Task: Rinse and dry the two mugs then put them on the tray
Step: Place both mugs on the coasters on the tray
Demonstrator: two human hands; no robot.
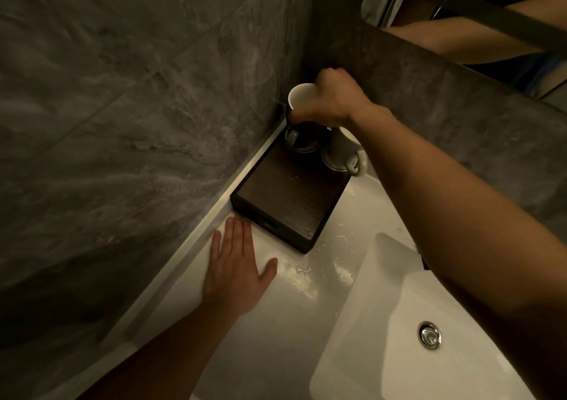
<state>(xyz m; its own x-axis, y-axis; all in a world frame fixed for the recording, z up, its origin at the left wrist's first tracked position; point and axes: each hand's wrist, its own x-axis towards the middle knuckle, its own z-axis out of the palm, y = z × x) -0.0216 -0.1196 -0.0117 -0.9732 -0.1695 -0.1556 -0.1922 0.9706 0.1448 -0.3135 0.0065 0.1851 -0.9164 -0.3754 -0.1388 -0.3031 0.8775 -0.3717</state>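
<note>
Left hand [237, 272] flat, fingers spread, on bench [276, 323] beside tray [276, 230] | right hand [329, 100] grip pinching tilted mug [302, 94] over tray's far corner | second mug [343, 148] upright alongside | next move, judged: straight down

White glossy vanity counter [276, 323] tucked into a corner of grey marbled wall tile, with a rectangular basin sunk into its right side. Dark brown rectangular wooden tray [285, 203] parked right on the counter, pushed into the back corner, long side running along the left wall. Left hand [237, 272] resting flat on the counter, palm down, fingertips just about touching the tray's near end. Small splashes of water scattered on the white surface between tray and basin.
</note>
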